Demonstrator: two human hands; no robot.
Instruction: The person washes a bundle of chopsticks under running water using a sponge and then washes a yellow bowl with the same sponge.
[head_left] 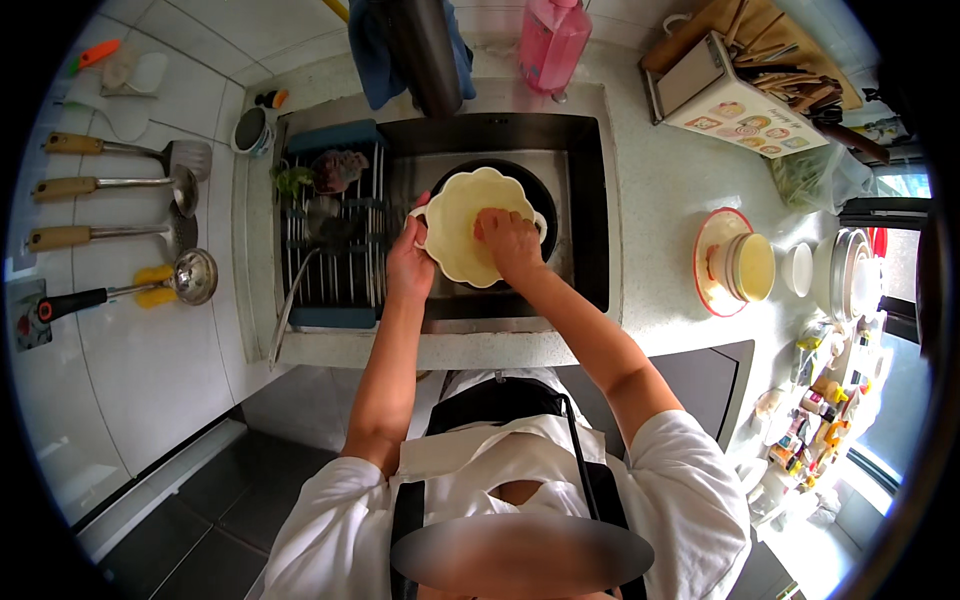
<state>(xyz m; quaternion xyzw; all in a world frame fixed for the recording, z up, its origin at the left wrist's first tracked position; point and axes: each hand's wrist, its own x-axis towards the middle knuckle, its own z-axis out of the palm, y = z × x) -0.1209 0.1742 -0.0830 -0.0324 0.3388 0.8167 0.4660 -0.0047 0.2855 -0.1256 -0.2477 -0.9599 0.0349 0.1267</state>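
Note:
A cream bowl (455, 195) with a scalloped rim and two small side handles is held over the sink (590, 215), its inside facing up. My left hand (410, 262) is closed on its left handle and rim. Inside the bowl, my right hand (513, 246) presses an orange sponge-like pad (484, 222) against the bottom; the fingers partly cover the pad. Beneath the bowl sits a dark round pan (543, 190), mostly hidden.
A drying rack (335, 318) spans the sink's left, with greens and a reddish item on it. The faucet (425, 60) and a pink bottle (553, 45) stand behind. Stacked dishes (722, 235) and a utensil holder (745, 110) are right; ladles (194, 277) hang left.

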